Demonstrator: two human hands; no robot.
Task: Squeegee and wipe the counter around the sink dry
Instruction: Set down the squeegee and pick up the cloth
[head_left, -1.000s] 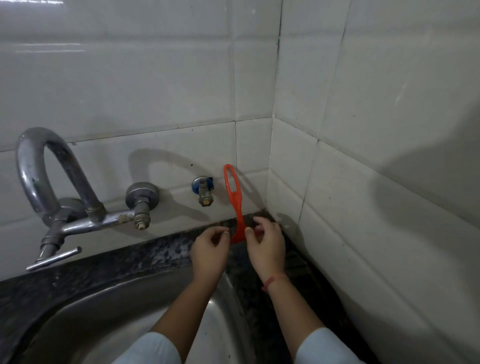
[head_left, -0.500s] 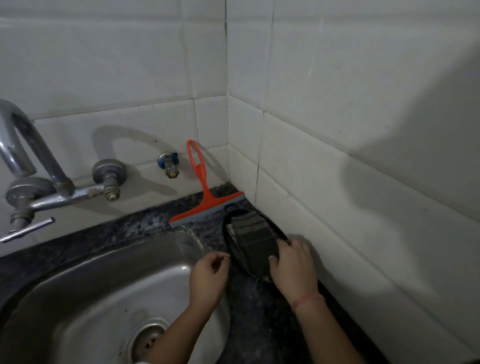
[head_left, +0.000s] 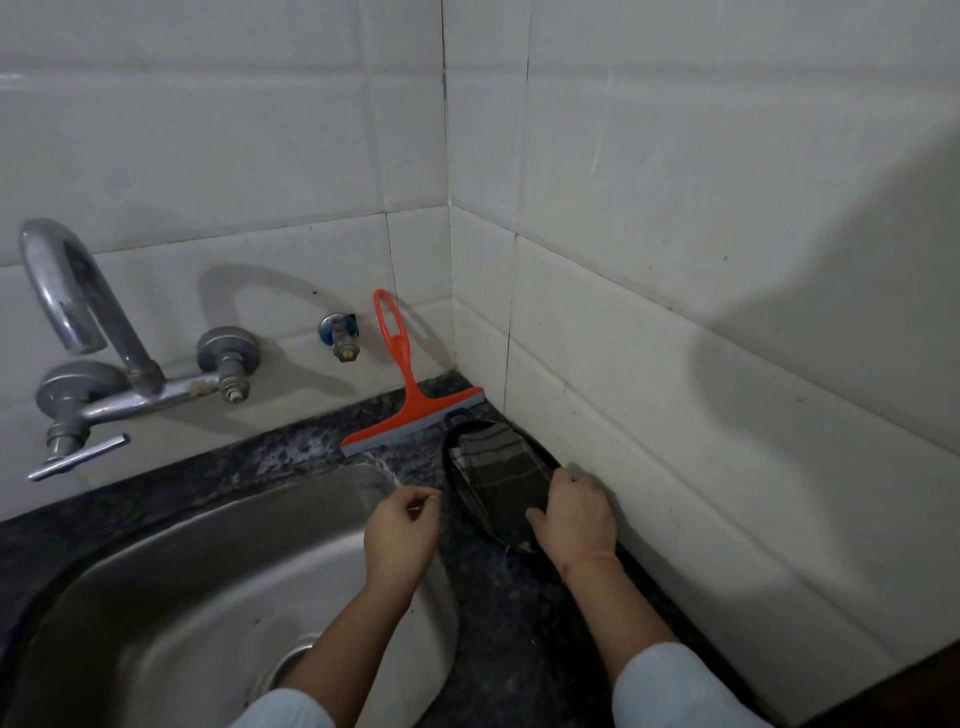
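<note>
- The left hand hovers over the right rim of the steel sink, fingers loosely curled, holding nothing.
- The right hand, just right of it by the side wall, curls its thumb and fingers onto the near end of a folded dark checked cloth.
- The cloth lies in a black oval dish on the dark speckled bench, stretching away beyond the right hand.
- Beyond both hands, an orange squeegee stands blade-down on the bench, its handle leaning against the back tiles.
- Far left of the left hand, a metal tap juts from the wall.
</note>
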